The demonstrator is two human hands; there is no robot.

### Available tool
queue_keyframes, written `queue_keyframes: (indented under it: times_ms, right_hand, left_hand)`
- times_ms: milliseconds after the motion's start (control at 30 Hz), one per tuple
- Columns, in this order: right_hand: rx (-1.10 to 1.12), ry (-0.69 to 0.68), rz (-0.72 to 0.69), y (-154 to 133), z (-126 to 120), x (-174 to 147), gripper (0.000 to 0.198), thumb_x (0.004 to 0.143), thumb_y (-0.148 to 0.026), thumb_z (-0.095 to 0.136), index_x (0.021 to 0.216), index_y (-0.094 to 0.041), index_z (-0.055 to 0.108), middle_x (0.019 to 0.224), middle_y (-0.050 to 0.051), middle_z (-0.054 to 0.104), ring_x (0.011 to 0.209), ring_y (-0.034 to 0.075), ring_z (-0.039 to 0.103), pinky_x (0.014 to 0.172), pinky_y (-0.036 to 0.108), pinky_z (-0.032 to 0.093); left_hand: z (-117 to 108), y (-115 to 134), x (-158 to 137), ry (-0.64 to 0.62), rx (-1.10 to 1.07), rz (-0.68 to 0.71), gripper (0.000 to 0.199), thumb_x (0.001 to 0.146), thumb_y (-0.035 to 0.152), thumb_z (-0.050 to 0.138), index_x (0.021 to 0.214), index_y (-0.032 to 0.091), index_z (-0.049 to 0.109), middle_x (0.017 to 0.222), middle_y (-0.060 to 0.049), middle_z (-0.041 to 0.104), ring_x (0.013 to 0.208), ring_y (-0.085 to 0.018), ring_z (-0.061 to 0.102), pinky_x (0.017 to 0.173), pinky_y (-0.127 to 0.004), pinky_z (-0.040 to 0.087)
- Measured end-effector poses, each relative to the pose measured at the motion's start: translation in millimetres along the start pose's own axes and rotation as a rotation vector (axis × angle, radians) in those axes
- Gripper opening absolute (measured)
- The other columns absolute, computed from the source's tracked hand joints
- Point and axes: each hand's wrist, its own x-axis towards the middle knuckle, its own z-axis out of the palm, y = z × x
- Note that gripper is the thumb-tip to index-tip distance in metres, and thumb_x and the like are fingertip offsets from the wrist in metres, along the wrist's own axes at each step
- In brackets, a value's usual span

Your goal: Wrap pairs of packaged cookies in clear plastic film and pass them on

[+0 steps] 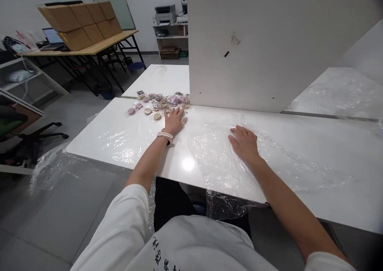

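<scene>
Nearest the camera was a white cloth shirt with black characters, and beyond it both arms reached over a glossy white rectangular table. The left hand, a pale pink band round its wrist, was spread palm down at the near edge of a loose pile of small pink, tan and dark pieces in clear wrappers. Whether its fingers pinned any piece could not be told. The right hand lay palm down with fingers extended, gripping nothing visible, on crinkled, transparent plastic film that ran over the front edge. The pile lay left of centre, partly against an upright white panel.

The step in hand seemed to be steadying or smoothing the film beside the pieces. From such open hands, picking anything up would call for curling the fingers and lifting film and wrappers apart.
</scene>
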Motion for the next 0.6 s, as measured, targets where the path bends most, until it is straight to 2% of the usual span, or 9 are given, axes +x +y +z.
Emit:
queue_keyframes:
  times_ms: [67, 133, 233, 333, 500, 600]
  right_hand:
    - [0.008, -0.006, 0.010, 0.6, 0.2, 0.5, 0.039, 0.099, -0.042, 0.038, 0.124, -0.025, 0.062, 0.144, 0.011, 0.057, 0.138, 0.031, 0.044, 0.115, 0.057, 0.030]
    - [0.014, -0.012, 0.012, 1.4, 0.1, 0.7, 0.039, 0.099, -0.042, 0.038, 0.124, -0.025, 0.062, 0.145, 0.010, 0.057, 0.138, 0.031, 0.045, 0.114, 0.056, 0.030]
    - [0.021, -0.010, 0.005, 2.1, -0.3, 0.6, 0.038, 0.098, -0.041, 0.039, 0.124, -0.025, 0.063, 0.145, 0.010, 0.056, 0.137, 0.031, 0.045, 0.114, 0.056, 0.031]
    - [0.021, -0.027, 0.008, 1.8, -1.7, 0.8, 0.039, 0.098, -0.041, 0.040, 0.125, -0.024, 0.062, 0.146, 0.011, 0.055, 0.138, 0.031, 0.043, 0.115, 0.055, 0.030]
    - [0.040, -0.049, 0.010, -0.4, -4.3, 1.3, 0.039, 0.099, -0.038, 0.040, 0.126, -0.024, 0.063, 0.147, 0.011, 0.055, 0.139, 0.031, 0.043, 0.116, 0.055, 0.029]
    - [0.074, -0.047, -0.031, -1.8, -4.5, 1.4, 0.038, 0.099, -0.034, 0.038, 0.124, -0.024, 0.064, 0.144, 0.010, 0.058, 0.137, 0.029, 0.046, 0.115, 0.052, 0.031]
  left_hand:
    - [5.0, 8.8, -12.6, 0.041, -0.020, 0.064, 0.055, 0.101, 0.047, 0.039, 0.151, 0.026, 0.043, 0.158, -0.008, 0.044, 0.146, -0.031, 0.037, 0.123, -0.060, 0.017]
    - [6.3, 15.4, -29.7, 0.095, -0.021, 0.096, 0.050, 0.099, 0.050, 0.045, 0.141, 0.024, 0.053, 0.145, -0.011, 0.056, 0.135, -0.031, 0.047, 0.116, -0.053, 0.032]
    - [2.6, 17.9, -49.5, 0.161, 0.029, -0.010, 0.042, 0.094, 0.052, 0.054, 0.121, 0.021, 0.063, 0.120, -0.014, 0.066, 0.117, -0.033, 0.056, 0.097, -0.045, 0.046]
    - [-2.0, 12.2, -54.0, 0.193, 0.010, -0.188, 0.036, 0.091, 0.046, 0.059, 0.115, 0.020, 0.060, 0.106, -0.014, 0.067, 0.105, -0.033, 0.060, 0.087, -0.043, 0.048]
    - [-6.2, 3.3, -47.1, 0.243, -0.130, -0.342, 0.052, 0.084, 0.035, 0.065, 0.131, 0.019, 0.048, 0.101, -0.012, 0.069, 0.103, -0.032, 0.064, 0.086, -0.042, 0.047]
    - [-22.4, 13.2, -44.7, 0.379, -0.229, -0.447, 0.049, 0.088, 0.038, 0.061, 0.130, 0.018, 0.046, 0.094, -0.009, 0.069, 0.093, -0.028, 0.066, 0.082, -0.041, 0.048]
